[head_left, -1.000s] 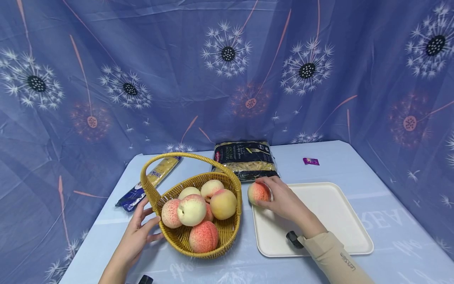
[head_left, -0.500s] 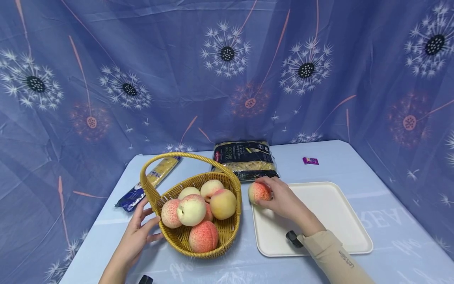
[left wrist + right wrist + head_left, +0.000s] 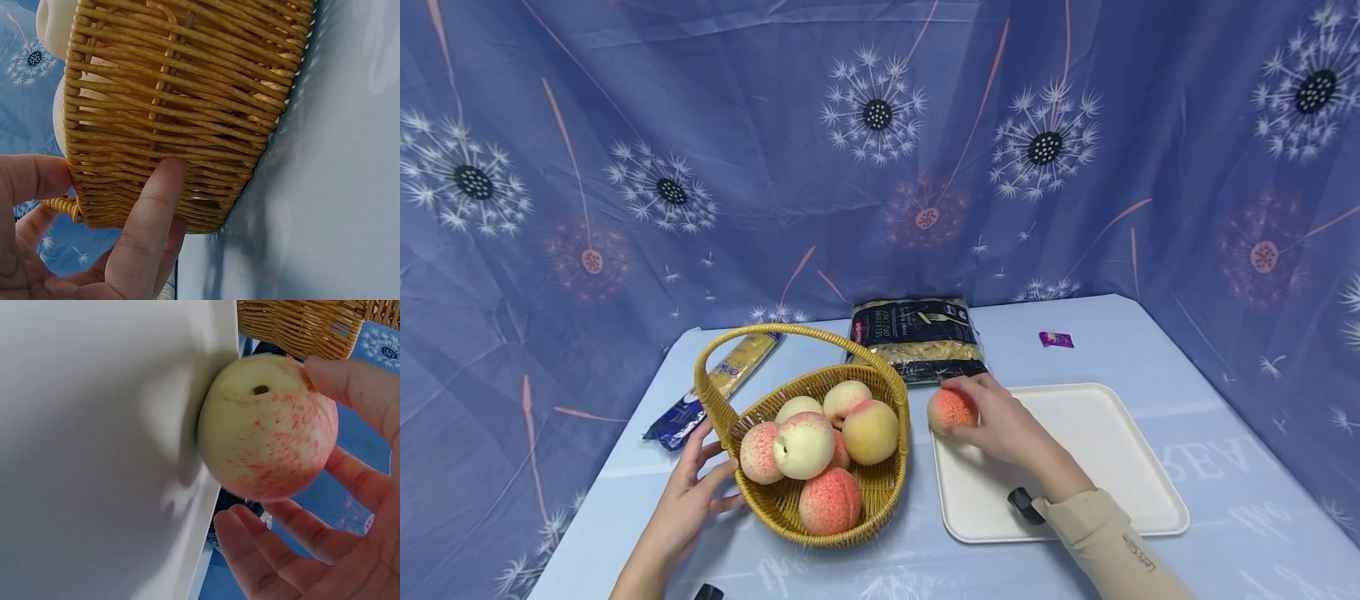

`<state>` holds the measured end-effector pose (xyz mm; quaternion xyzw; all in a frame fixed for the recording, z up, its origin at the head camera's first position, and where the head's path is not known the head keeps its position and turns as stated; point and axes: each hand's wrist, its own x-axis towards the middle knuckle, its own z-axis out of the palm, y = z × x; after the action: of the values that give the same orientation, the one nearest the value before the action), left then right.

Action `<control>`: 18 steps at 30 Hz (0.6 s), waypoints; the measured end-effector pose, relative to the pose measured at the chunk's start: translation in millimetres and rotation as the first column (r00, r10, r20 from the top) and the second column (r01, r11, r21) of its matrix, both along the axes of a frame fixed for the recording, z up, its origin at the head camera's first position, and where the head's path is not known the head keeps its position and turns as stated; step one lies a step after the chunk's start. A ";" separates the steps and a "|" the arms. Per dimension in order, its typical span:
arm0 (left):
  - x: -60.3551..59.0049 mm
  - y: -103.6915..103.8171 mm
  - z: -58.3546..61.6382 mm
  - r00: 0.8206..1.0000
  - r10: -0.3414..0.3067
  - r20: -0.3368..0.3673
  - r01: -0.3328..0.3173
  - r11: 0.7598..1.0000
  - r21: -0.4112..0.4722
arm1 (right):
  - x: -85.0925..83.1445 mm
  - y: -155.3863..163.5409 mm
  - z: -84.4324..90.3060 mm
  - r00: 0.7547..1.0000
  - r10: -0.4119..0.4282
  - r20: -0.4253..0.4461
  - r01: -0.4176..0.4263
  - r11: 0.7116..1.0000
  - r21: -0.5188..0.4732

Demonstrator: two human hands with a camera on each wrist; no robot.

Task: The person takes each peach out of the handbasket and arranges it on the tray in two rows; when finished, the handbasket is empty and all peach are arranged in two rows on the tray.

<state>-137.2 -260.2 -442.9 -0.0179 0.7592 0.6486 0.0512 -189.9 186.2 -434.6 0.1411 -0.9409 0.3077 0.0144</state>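
turned a little and shifted slightly to the right, a peach shows more of its red side from above, pinched between the thumb and fingers of the person's right hand at the far left corner of a white tray; whether it touches the rim cannot be told. the left hand, fingers spread and relaxed, touches the woven basket without gripping it. a loosened pinch could let the round fruit tip off that edge and roll across the table; a bump to the basket could dislodge the pale peach on top.
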 end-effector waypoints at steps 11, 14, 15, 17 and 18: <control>-0.5 0.2 -0.4 1.000 0.001 -0.002 -0.001 1.000 -0.013 | 1.6 -3.5 4.4 1.000 0.003 -0.006 -0.003 1.000 0.027; -0.7 0.4 -0.4 1.000 0.002 -0.003 -0.002 1.000 -0.011 | 3.1 -3.5 10.0 1.000 -0.008 -0.027 0.009 0.999 0.037; -0.8 0.5 -0.4 1.000 0.002 -0.004 -0.002 1.000 -0.011 | 4.1 -3.5 12.8 0.999 -0.013 -0.032 0.014 0.999 0.036; -1.0 0.6 -0.5 1.000 0.002 -0.004 -0.002 1.000 -0.011 | 6.0 -3.1 19.6 0.999 -0.020 -0.040 0.021 0.999 0.028; -1.1 0.5 -0.5 1.000 0.002 -0.004 -0.002 1.000 -0.012 | 7.7 -2.8 23.5 0.999 -0.019 -0.042 0.020 1.000 0.021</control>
<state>-138.4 -259.7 -443.4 -0.0179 0.7631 0.6442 0.0488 -182.2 183.4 -411.0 0.1385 -0.9449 0.2946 0.0356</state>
